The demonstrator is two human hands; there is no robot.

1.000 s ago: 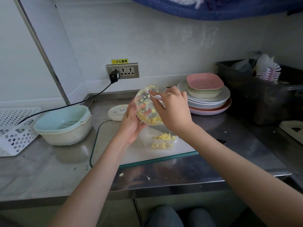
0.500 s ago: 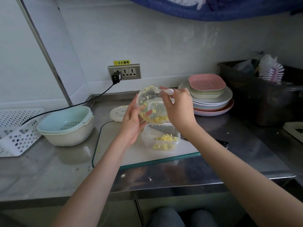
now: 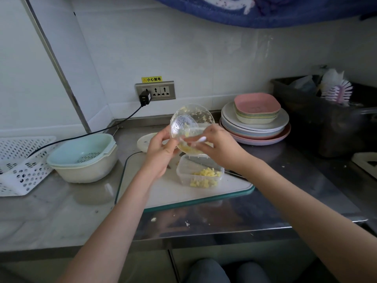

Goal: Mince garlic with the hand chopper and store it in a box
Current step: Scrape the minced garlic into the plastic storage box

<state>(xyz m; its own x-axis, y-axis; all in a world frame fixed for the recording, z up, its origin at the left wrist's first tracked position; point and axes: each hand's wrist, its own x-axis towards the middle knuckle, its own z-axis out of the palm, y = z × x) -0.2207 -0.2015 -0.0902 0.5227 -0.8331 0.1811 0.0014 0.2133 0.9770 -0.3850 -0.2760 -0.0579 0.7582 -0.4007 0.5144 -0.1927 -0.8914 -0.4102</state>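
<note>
- Left hand (image 3: 161, 152) grips the tilted chopper bowl (image 3: 191, 127) over the box (image 3: 199, 172)
- Right hand (image 3: 220, 148) pinches a white spoon (image 3: 199, 139), scraping
- Most minced garlic (image 3: 206, 176) already boxed; smears remain

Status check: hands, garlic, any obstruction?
Left hand grips tilted chopper bowl; right hand scrapes with white spoon. Garlic in box. Nothing blocking.
</note>
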